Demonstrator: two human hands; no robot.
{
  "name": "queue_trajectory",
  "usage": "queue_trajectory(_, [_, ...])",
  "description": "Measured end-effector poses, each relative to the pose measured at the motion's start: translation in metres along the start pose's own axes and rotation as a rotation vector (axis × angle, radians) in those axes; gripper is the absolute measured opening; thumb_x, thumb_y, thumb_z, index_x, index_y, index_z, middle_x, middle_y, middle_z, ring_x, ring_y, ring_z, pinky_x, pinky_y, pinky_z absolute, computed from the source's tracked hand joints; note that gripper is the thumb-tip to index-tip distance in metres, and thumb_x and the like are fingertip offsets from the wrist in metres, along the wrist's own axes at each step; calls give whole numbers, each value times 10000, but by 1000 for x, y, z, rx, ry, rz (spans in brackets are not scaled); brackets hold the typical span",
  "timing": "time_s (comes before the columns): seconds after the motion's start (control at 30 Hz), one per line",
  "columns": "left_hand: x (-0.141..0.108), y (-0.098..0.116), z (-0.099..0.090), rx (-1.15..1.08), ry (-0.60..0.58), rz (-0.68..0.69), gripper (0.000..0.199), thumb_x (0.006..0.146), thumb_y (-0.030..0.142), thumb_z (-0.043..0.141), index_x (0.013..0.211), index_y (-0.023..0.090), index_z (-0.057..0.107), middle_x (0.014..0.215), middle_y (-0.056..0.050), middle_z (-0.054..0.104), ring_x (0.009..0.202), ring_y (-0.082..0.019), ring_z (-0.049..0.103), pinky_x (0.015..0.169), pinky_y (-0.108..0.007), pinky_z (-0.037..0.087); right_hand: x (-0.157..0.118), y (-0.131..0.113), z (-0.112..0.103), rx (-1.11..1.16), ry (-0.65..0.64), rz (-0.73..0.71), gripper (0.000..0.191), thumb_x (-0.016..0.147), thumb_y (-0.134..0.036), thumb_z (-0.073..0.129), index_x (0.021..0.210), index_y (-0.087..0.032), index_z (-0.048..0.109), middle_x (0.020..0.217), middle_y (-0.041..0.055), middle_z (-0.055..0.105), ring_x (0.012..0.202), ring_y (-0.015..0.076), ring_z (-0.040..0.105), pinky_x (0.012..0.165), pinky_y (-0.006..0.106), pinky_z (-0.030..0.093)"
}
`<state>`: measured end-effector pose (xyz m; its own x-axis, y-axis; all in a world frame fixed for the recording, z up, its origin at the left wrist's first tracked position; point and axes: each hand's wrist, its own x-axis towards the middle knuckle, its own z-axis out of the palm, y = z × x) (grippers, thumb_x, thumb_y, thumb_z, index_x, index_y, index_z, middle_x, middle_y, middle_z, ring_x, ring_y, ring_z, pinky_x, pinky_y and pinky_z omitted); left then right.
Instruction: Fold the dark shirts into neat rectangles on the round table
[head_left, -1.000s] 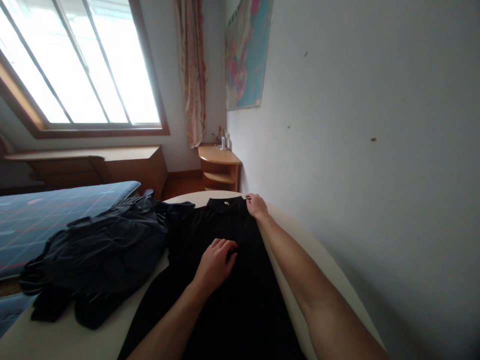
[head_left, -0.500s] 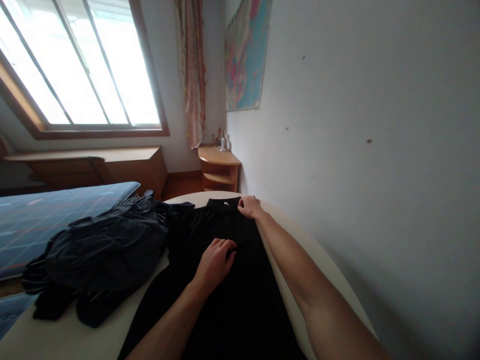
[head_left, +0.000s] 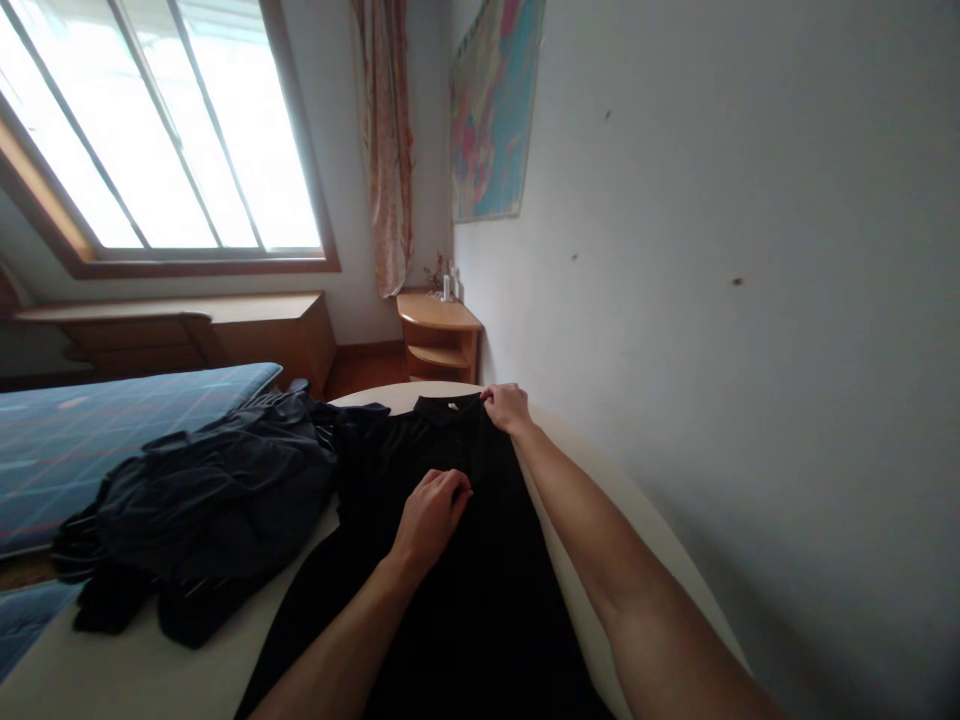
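Note:
A black collared shirt (head_left: 480, 580) lies spread on its long axis away from me, its collar with a small pale label at the far end. My right hand (head_left: 507, 408) is closed on the shirt's cloth at the right shoulder, beside the collar. Over the middle of the chest, my left hand (head_left: 433, 515) has thumb and fingertips pinched together on the black cloth. How much fabric it grips is hard to see against the dark shirt. The shirt's lower part runs out of view at the bottom.
A heap of dark clothes (head_left: 225, 490) lies left of the shirt on the cream rounded table (head_left: 645, 500). Beyond the heap is a blue checked mattress (head_left: 135, 420). A white wall (head_left: 712, 350) rises close on the right. A wooden corner shelf (head_left: 439, 315) stands past the far edge.
My right hand has shifted slightly right at the shoulder. The left thumb and fingertips have closed together over the chest cloth. The shirt lies almost as before.

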<state>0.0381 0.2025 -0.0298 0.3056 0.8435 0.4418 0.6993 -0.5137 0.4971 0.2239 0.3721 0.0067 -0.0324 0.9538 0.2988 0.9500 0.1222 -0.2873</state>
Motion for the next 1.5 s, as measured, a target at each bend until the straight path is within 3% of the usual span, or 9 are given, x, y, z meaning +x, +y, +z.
queue_trajectory(0.27, [1, -5, 2, -8, -6, -11, 88, 915, 178, 580, 884, 239, 634, 892, -8, 684, 915, -202, 601, 806, -313, 491, -1, -1, 13, 16, 66, 14, 285, 922, -159, 452, 1008, -239, 712, 1114, 64, 699, 1180, 240, 462, 1033, 411, 285])
queue_trajectory(0.4, [0, -5, 3, 36, -25, -6, 84, 906, 178, 595, 921, 244, 646, 930, -14, 680, 950, -206, 602, 827, -317, 500, -9, -2, 23, 12, 55, 6, 232, 922, -179, 500, 1047, -234, 688, 1171, 70, 670, 1181, 247, 463, 1011, 396, 326])
queue_trajectory(0.57, [-1, -5, 6, 98, -34, 2, 262, 913, 186, 582, 1157, 255, 649, 1199, -42, 654, 1116, -215, 593, 966, -356, 494, -21, -3, 22, -17, 147, -28, 351, 934, -220, 521, 1283, -205, 555, 1388, 107, 515, 1266, 258, 405, 1033, 384, 341])
queue_trajectory(0.7, [-1, -7, 8, 171, -115, -5, 379, 952, 215, 503, 1312, 266, 606, 1391, -53, 579, 1302, -253, 512, 1110, -427, 398, -43, -8, 11, -27, 172, -42, 316, 947, -249, 493, 1248, -183, 566, 1305, 119, 553, 1185, 267, 459, 973, 383, 390])
queue_trajectory(0.97, [-2, -9, 7, 244, -274, -5, 468, 976, 297, 425, 1439, 255, 482, 1546, -38, 399, 1440, -289, 331, 1173, -525, 270, -121, -19, -22, -25, 52, -193, 216, 940, -225, 475, 1049, -208, 661, 1149, 91, 617, 1080, 237, 517, 932, 363, 395])
queue_trajectory(1.23, [15, -13, 13, 299, -293, -12, 461, 992, 299, 397, 1442, 235, 470, 1553, -67, 389, 1439, -291, 333, 1152, -513, 298, -182, -14, -40, 111, -157, -289, 344, 956, -283, 463, 1226, -145, 626, 1239, 121, 640, 1162, 226, 559, 1025, 331, 396])
queue_trajectory(1.33, [26, -18, 18, 303, -283, -16, 453, 994, 300, 390, 1437, 244, 470, 1553, -70, 391, 1439, -295, 332, 1146, -534, 294, -198, -13, -36, 146, -189, -342, 476, 965, -359, 446, 1346, -98, 561, 1393, 163, 558, 1317, 259, 476, 1125, 373, 327])
queue_trajectory(1.5, [46, -28, 24, 313, -286, -21, 451, 997, 309, 393, 1437, 245, 464, 1558, -71, 385, 1438, -300, 333, 1147, -535, 283, -209, -5, -28, 139, -319, -287, 702, 962, -527, 407, 1474, -47, 412, 1551, 194, 347, 1466, 302, 259, 1191, 443, 221])
